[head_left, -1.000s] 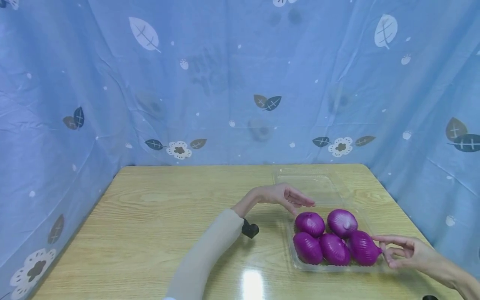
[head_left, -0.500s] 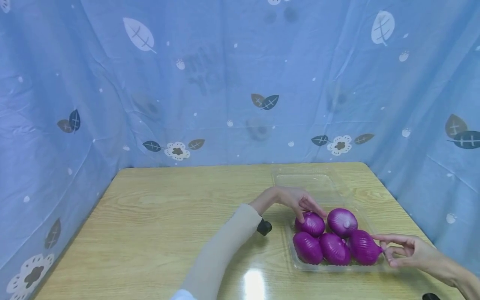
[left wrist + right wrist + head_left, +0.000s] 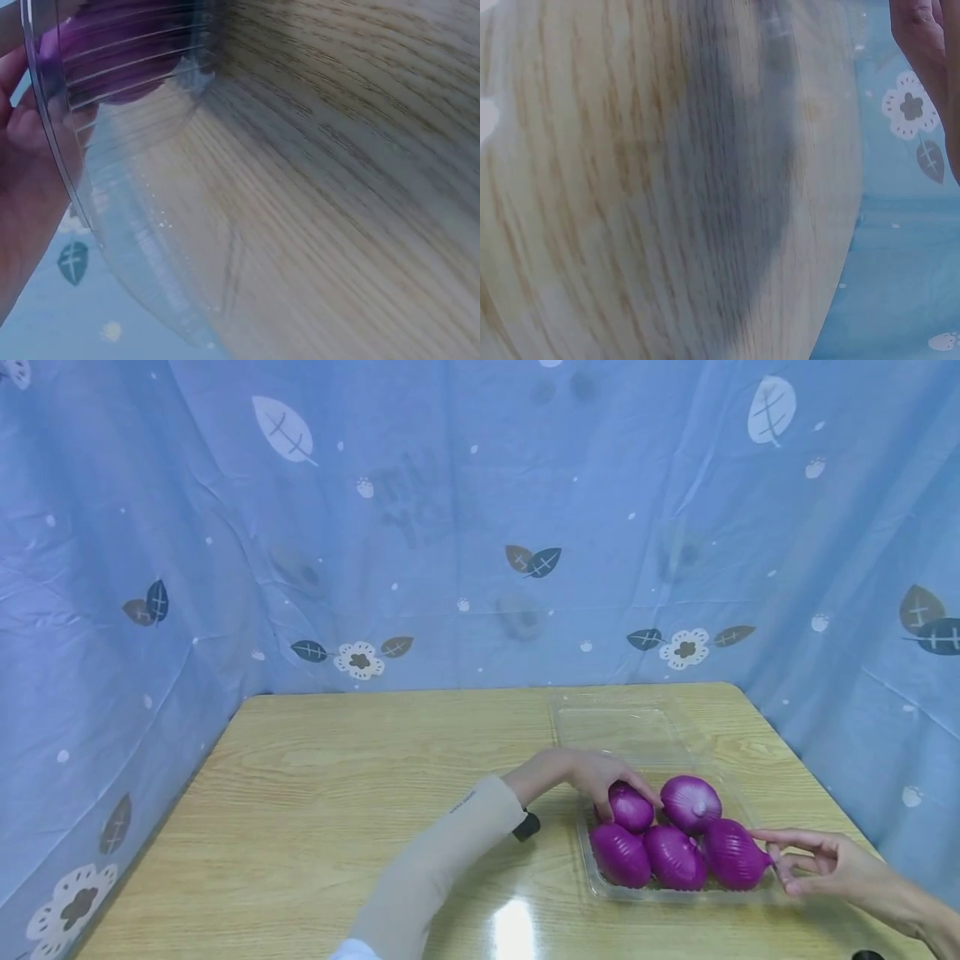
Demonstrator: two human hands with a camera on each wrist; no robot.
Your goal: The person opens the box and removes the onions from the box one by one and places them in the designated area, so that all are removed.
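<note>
In the head view, my left hand (image 3: 603, 774) reaches over the back-left purple onion (image 3: 632, 808), with fingers and thumb around it. That onion sits in a clear plastic clamshell box (image 3: 660, 897) with several other purple onions (image 3: 675, 857), in two rows. In the left wrist view, a purple onion (image 3: 127, 64) shows through the ribbed clear wall, beside part of my left hand (image 3: 30, 157). My right hand (image 3: 825, 864) pinches the box's front right corner, close to the tip of the rightmost onion (image 3: 735, 855). The right wrist view shows only a strip of this hand.
The clear lid (image 3: 618, 727) lies folded back on the wooden table (image 3: 337, 810) behind the box. A blue patterned curtain (image 3: 457, 527) surrounds the table's back and sides. Dark wrist cameras (image 3: 527, 827) sit below each forearm.
My left hand has moved right and down from beside the box onto the back-left onion, and its fingers have closed around it. The right hand stays at the box corner.
</note>
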